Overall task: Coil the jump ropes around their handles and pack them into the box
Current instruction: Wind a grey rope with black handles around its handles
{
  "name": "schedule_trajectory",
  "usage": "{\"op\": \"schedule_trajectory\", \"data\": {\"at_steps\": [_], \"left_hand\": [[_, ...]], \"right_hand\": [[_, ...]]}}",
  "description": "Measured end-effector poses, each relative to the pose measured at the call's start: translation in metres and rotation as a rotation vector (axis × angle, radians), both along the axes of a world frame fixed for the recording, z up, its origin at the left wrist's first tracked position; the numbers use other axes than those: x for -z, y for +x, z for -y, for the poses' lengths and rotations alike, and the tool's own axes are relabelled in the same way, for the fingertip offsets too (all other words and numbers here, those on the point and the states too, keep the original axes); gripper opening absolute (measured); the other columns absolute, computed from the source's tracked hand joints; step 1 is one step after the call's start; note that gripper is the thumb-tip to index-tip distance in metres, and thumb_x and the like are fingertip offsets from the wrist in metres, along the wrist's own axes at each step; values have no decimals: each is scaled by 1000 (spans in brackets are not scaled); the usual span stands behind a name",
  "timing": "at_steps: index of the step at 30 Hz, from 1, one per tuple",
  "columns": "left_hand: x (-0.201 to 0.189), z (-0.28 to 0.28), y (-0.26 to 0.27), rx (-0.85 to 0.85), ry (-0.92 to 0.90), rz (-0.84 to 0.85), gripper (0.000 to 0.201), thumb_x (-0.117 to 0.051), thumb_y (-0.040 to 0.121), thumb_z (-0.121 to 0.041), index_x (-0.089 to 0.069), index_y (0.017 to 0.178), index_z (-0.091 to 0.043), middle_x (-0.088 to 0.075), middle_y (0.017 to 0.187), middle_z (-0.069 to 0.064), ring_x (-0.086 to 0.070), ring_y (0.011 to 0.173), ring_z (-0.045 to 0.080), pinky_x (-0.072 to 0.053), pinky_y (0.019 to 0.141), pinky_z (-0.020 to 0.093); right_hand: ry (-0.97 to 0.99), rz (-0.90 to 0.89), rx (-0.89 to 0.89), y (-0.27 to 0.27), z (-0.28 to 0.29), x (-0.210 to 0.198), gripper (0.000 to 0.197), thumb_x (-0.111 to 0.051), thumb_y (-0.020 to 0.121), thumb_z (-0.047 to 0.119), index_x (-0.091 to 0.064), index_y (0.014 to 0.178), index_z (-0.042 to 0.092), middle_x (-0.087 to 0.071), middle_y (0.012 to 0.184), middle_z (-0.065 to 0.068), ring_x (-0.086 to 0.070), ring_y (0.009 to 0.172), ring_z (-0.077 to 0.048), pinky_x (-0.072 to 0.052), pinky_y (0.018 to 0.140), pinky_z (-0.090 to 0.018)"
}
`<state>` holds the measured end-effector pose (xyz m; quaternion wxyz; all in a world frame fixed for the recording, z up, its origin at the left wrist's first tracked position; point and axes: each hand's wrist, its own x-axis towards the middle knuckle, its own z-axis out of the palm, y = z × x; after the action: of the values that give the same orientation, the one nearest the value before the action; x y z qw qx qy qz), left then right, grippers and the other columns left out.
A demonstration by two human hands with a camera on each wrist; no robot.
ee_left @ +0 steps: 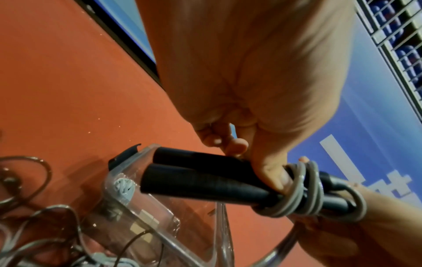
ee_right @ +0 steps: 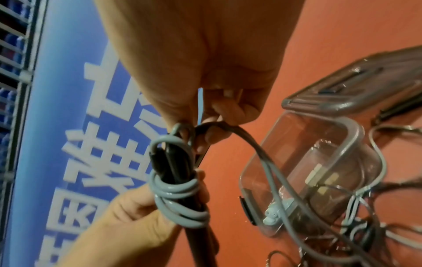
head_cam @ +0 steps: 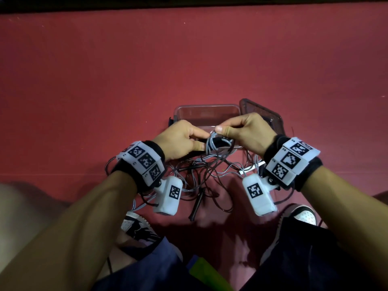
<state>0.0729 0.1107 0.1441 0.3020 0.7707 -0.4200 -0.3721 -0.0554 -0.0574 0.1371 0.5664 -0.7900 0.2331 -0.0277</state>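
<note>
Left hand (head_cam: 182, 141) grips two black plastic jump-rope handles (ee_left: 200, 177); right hand (head_cam: 244, 133) pinches grey rubbery rope (ee_right: 182, 204) coiled around them, above clear plastic box (head_cam: 206, 114) on red floor (head_cam: 105, 80).

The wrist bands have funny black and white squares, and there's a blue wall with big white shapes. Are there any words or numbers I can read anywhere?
Blue banner: large white characters, cut off and blurred, not readable.
Wrist bands: black-and-white square code patterns, plus tiny marks too small to read.
White camera pods: one code square each, no words.
Clear box: a pale label shows through its base, too blurred to read.
No plain word or number can be read.
</note>
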Motion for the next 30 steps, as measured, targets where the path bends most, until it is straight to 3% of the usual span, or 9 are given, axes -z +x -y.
{"op": "schedule_trajectory", "data": {"at_steps": [5,8,11,15,18,23,26,28,30], "left_hand": [[-11,-1,-3,-32,-66,-131,38,-64,94,6,-66,126,-14,-59,81,-38,-56,56,-18,-41,68,2],[-8,0,-1,-61,-104,-172,35,-68,91,3,-71,122,-14,-71,87,-31,-65,87,-14,-47,88,9],[-3,-1,2,-113,-156,-177,35,-72,88,-1,-75,112,-26,-75,95,-20,-69,93,-4,-50,95,19],[-1,-1,1,-178,-234,-226,37,-70,87,5,-72,119,-14,-76,94,-10,-67,79,-5,-50,78,14],[-2,0,-1,-229,-258,-283,36,-66,89,9,-71,117,-14,-77,94,-6,-70,84,0,-52,79,14],[1,1,-5,-348,-254,-259,27,-67,93,2,-74,112,-15,-78,93,-5,-73,86,5,-55,79,19],[4,2,-2,-446,-237,-172,24,-67,93,-1,-76,110,-15,-77,91,-6,-73,79,4,-56,78,24],[5,2,-1,-458,-209,-63,24,-70,92,-5,-78,108,-20,-77,86,-12,-71,77,1,-58,83,28],[6,2,-3,-397,-137,110,23,-72,91,-11,-79,109,-24,-72,68,-21,-63,65,-5,-53,82,16]], "right_hand": [[210,-8,69,-3,1,-3,21,-74,89,29,-79,88,9,-71,94,-31,-60,77,-31,-52,77,-52],[268,14,125,-3,-1,-6,19,-68,94,19,-77,93,2,-72,96,-29,-65,79,-33,-54,83,-50],[318,28,141,-1,-2,-3,18,-65,95,15,-79,86,10,-70,93,-29,-60,81,-34,-50,81,-51],[240,2,109,0,-3,3,23,-57,96,8,-76,83,11,-64,77,-13,-49,69,-24,-41,65,-33],[119,-37,41,-1,-7,4,32,-52,102,10,-70,75,10,-61,66,-3,-40,65,-25,-30,54,-28],[97,-78,6,-4,-23,-1,27,-51,104,14,-68,82,11,-65,68,1,-57,60,-11,-42,52,-19],[194,-102,-25,-7,-34,-1,20,-51,103,11,-66,96,-1,-68,82,-11,-59,72,-20,-44,48,-18],[183,-132,-64,-8,-39,0,19,-52,102,9,-62,87,4,-69,82,-13,-60,71,-21,-43,45,-18],[6,-181,-144,-7,-41,3,24,-54,101,14,-60,79,9,-72,80,-10,-62,67,-22,-47,52,-24]]}}
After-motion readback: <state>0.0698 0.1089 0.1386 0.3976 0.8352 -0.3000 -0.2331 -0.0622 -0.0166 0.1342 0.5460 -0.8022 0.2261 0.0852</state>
